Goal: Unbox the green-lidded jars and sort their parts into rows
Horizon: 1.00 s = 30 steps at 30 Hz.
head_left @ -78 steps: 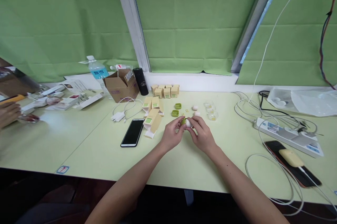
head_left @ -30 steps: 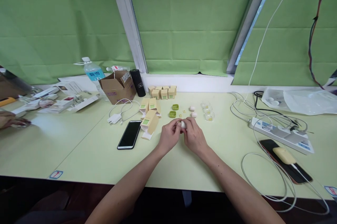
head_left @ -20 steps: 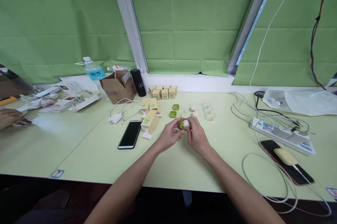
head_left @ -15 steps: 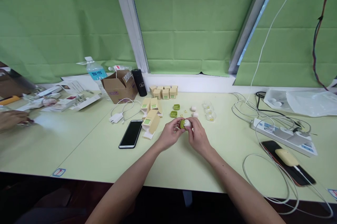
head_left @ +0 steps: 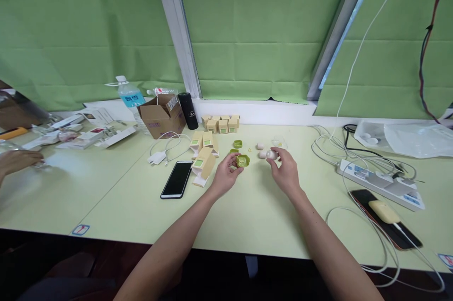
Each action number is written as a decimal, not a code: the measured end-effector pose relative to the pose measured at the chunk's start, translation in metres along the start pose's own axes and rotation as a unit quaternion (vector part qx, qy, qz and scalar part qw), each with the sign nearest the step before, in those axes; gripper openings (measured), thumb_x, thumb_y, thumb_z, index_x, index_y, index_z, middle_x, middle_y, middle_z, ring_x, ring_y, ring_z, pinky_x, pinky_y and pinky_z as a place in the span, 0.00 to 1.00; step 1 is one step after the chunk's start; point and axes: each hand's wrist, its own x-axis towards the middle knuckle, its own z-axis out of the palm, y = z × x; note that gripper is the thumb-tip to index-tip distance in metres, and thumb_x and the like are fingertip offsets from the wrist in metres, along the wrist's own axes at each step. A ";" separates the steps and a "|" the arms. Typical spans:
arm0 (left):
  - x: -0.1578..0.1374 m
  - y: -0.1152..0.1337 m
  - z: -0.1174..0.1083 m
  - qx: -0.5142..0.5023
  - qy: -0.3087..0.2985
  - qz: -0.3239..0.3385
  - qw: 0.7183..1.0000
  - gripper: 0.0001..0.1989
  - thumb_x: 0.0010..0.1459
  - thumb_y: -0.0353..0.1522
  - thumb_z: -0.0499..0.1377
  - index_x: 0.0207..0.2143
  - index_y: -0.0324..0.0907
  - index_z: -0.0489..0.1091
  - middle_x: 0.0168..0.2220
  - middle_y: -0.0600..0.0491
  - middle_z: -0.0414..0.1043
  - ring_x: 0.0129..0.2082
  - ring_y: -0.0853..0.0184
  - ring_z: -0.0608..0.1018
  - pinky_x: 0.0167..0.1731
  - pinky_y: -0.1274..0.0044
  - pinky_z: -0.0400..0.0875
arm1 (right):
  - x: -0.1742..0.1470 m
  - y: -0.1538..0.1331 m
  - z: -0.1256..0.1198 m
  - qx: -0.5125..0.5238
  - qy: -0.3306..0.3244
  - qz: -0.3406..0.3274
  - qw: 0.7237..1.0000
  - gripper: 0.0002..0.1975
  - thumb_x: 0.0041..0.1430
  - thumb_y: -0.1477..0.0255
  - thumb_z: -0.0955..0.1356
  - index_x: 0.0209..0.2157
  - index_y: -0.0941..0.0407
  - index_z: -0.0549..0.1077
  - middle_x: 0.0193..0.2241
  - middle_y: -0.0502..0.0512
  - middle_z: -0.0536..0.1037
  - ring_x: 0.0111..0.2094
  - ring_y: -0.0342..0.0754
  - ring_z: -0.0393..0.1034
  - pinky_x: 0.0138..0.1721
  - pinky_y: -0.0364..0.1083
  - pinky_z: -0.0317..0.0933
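My left hand (head_left: 225, 176) pinches a small green square cup (head_left: 243, 161), its hollow side turned up toward me. Between the fingertips of my right hand (head_left: 286, 171) is a small white rounded piece (head_left: 272, 154). Two similar white pieces, one farther back (head_left: 260, 146) and one beside my fingers (head_left: 262, 154), rest on the table. Another green cup (head_left: 238, 143) stands behind my left hand, and a third (head_left: 234, 151) is partly hidden by the held one. A tiny yellow piece (head_left: 249, 149) lies between. Clear plastic shells (head_left: 280, 142) sit behind my right hand, partly covered.
Small cream boxes (head_left: 203, 162) and a phone (head_left: 176, 179) are at left, with more boxes (head_left: 222, 124) behind. A carton (head_left: 163, 119) and black cylinder (head_left: 188, 111) stand farther back. Cables and a power strip (head_left: 380, 183) occupy the right. Another person's hand (head_left: 19, 162) is far left.
My hands have moved apart. The white piece has left the green cup and gone right in my right hand; the cup stays in my left, now tipped to show its inside.
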 end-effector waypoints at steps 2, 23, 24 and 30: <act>-0.001 0.002 0.000 0.015 0.011 0.003 1.000 0.22 0.55 0.30 0.64 0.53 0.43 0.69 0.45 0.48 0.75 0.40 0.66 0.76 0.32 0.80 0.70 | 0.001 0.013 0.001 -0.043 -0.046 0.024 0.998 0.16 0.62 0.73 0.67 0.51 0.55 0.71 0.46 0.60 0.79 0.45 0.57 0.73 0.44 0.54 0.68; -0.005 0.001 0.003 0.036 0.017 0.017 0.999 0.22 0.56 0.30 0.62 0.54 0.46 0.68 0.49 0.47 0.74 0.46 0.63 0.76 0.35 0.77 0.73 | -0.011 0.024 0.027 -0.190 -0.150 0.013 0.970 0.22 0.60 0.78 0.68 0.56 0.56 0.67 0.52 0.62 0.72 0.43 0.52 0.72 0.35 0.47 0.63; -0.005 0.001 0.004 0.037 0.016 0.017 0.999 0.22 0.56 0.30 0.62 0.54 0.46 0.68 0.50 0.47 0.74 0.46 0.63 0.76 0.35 0.77 0.73 | -0.011 0.024 0.027 -0.187 -0.147 0.011 0.971 0.23 0.60 0.78 0.69 0.56 0.56 0.67 0.51 0.62 0.72 0.43 0.53 0.72 0.35 0.47 0.63; -0.005 0.003 0.004 0.044 0.018 0.019 0.999 0.22 0.56 0.30 0.62 0.53 0.46 0.68 0.49 0.47 0.74 0.46 0.63 0.76 0.36 0.77 0.73 | -0.011 0.025 0.027 -0.177 -0.136 0.005 0.975 0.24 0.57 0.77 0.71 0.55 0.56 0.67 0.51 0.63 0.73 0.43 0.54 0.73 0.36 0.48 0.65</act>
